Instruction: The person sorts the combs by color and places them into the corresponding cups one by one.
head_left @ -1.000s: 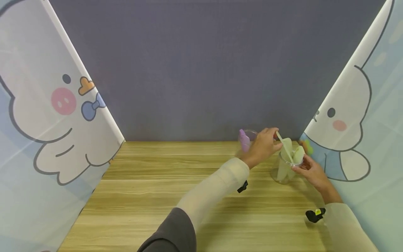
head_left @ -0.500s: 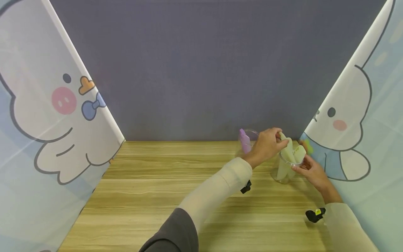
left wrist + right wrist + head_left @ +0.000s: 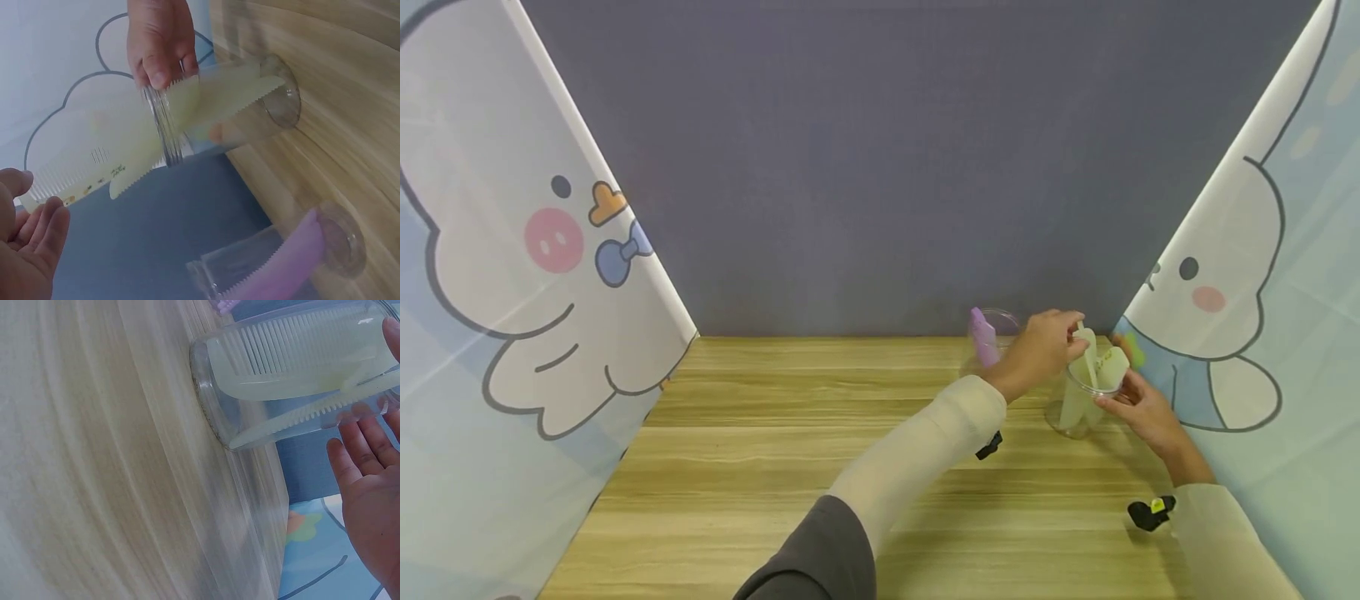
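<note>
A clear plastic jar (image 3: 1073, 408) stands on the wooden table at the right with several pale green combs inside. My left hand (image 3: 1041, 346) pinches the upper end of one pale green comb (image 3: 94, 172), whose fine teeth and small print show in the left wrist view. Its lower part reaches into the jar. At the jar's rim, my right hand (image 3: 1142, 412) grips from the right side. Another pale green comb (image 3: 1111, 367) leans out of the mouth near the right fingers. Through the wall in the right wrist view, a wide-toothed comb (image 3: 269, 362) is visible.
Behind my left wrist stands a second clear jar (image 3: 1002, 317) with a purple comb (image 3: 982, 337) in it. The wooden table (image 3: 775, 467) meets a dark back panel (image 3: 880, 183), and cartoon-printed side panels (image 3: 1232, 317) flank it, the right one close to the right hand.
My left hand has shifted slightly right and down, and the pale green comb it pinches has turned and stands more upright in the jar. The right hand has stayed put.
</note>
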The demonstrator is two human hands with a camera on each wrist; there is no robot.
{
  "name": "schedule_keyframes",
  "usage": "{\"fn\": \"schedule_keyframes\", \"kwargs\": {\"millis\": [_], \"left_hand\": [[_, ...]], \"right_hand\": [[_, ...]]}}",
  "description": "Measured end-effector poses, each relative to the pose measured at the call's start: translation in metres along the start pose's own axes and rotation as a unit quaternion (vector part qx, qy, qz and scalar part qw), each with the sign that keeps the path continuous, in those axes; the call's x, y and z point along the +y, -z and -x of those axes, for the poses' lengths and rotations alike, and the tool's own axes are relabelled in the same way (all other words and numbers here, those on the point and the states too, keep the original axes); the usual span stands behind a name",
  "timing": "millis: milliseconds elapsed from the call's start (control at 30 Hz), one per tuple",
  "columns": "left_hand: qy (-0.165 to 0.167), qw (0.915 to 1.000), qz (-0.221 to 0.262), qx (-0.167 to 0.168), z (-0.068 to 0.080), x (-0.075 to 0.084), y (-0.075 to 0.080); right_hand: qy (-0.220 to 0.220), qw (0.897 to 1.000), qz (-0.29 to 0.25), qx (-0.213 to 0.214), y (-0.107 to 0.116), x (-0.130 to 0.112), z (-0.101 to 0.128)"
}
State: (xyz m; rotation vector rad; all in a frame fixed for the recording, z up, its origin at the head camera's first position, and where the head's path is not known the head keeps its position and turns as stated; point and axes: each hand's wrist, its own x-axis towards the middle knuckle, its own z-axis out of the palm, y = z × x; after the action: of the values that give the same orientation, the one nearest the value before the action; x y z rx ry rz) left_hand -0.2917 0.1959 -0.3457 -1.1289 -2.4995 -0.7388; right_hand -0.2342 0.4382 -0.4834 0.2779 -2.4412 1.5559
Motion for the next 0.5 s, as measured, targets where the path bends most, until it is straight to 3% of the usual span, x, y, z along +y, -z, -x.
{"fn": "schedule_keyframes", "kwargs": {"millis": [267,500], "left_hand": [[0.021,0.9970,-0.074,0.000,-0.006,0.018,-0.002],[0.050,0.9972,-0.052,-0.018,-0.007,0.017,-0.007]], "right_hand": [[-0.009,1.000,0.001,-0.002,0.002,-0.002,-0.002],[-0.019,1.000,0.014,-0.001,0.003,-0.002,-0.002]]}}
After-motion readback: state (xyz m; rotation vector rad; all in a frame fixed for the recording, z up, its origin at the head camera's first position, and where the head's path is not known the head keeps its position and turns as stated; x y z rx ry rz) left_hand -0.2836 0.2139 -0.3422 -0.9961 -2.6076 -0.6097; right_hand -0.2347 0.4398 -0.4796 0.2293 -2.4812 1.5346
